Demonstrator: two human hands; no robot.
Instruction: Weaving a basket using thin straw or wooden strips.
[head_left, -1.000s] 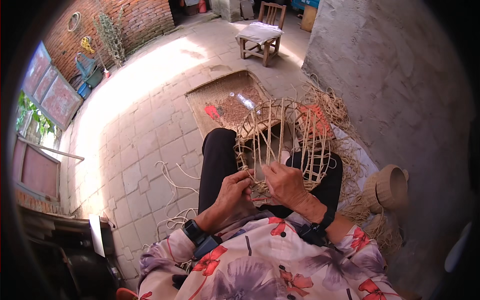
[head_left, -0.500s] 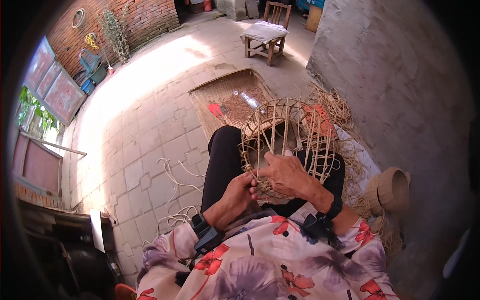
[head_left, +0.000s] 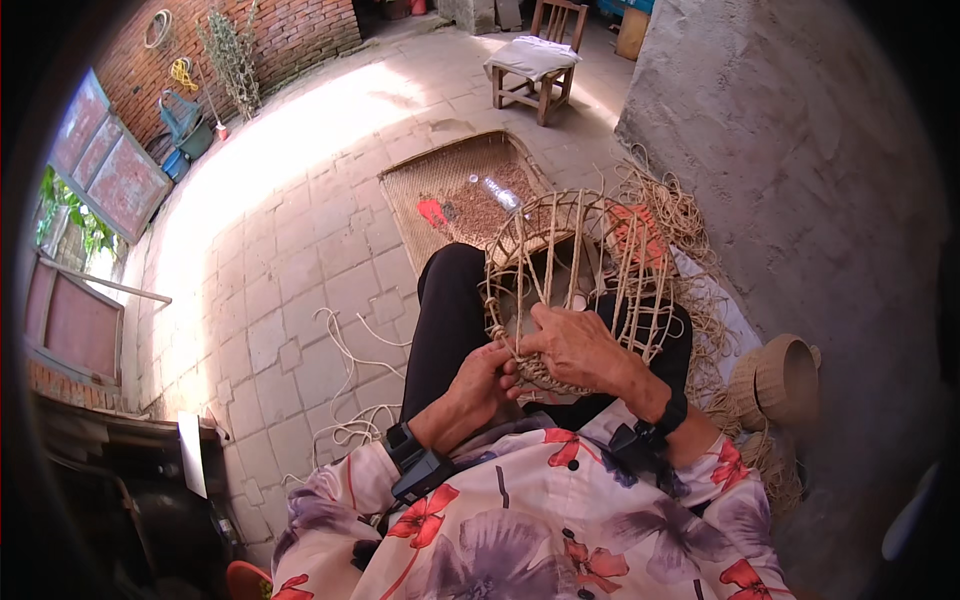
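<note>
An openwork basket (head_left: pixel 549 235) of thin ribs and tan cord rests on my lap between my knees. At its near left rim, my left hand (head_left: pixel 478 385) is closed, thumb and fingertips pinched on the cord (head_left: pixel 512 346) there. My right hand (head_left: pixel 575 345) reaches across the near side of the basket. Its index finger and thumb press on the same cord, close to my left fingertips, and its other fingers curl over the rim. Both hands hide part of the woven edge. Loose cord (head_left: pixel 345 355) trails on the floor to my left.
Beyond my knees lies a woven tray (head_left: pixel 405 205) with brown bits, a red item and a clear bottle (head_left: pixel 500 193). Tangled cord (head_left: pixel 665 215) and a small round woven basket (head_left: pixel 775 375) sit by the wall at right. A wooden chair (head_left: pixel 535 65) stands farther off.
My hands stay at the same spot on the rim, with only slight finger movement. The view has shifted a little; the basket stays on my lap.
</note>
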